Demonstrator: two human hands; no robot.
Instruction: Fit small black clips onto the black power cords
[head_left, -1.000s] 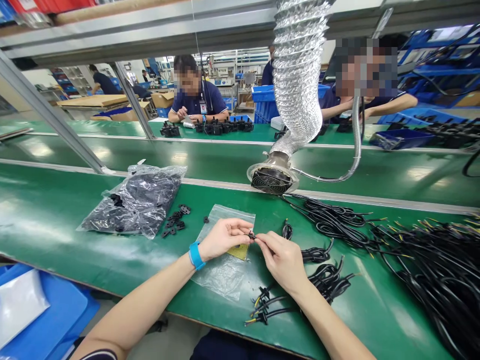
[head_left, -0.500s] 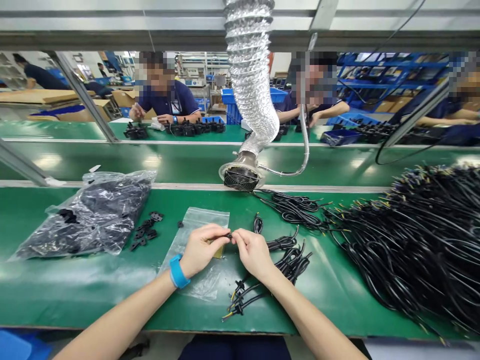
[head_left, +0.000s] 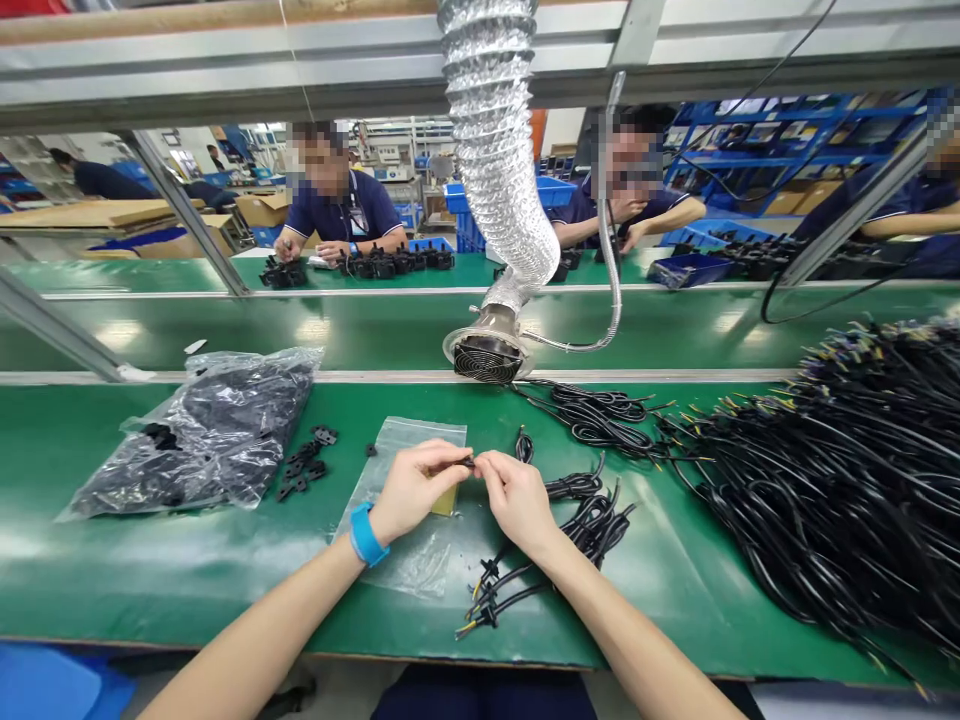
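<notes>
Over a clear zip bag, my left hand, with a blue wristband, pinches a small black part. My right hand has its fingertips closed against the right end of that part. What lies inside its pinch is hidden. Beside and under my right forearm lie bundled black cables. Their near ends carry black fittings and bare coloured wires. A yellow piece shows beneath my left hand. Loose small black parts rest further left.
A big plastic bag of black parts lies at left. The large heap of black cables covers the right side. A foil duct with a fan hangs ahead, more cables behind it. Co-workers sit across the bench.
The camera view has shifted slightly, moving the scene a little to the right. Both hands keep their pinch at the small black part, with hardly any other movement.
</notes>
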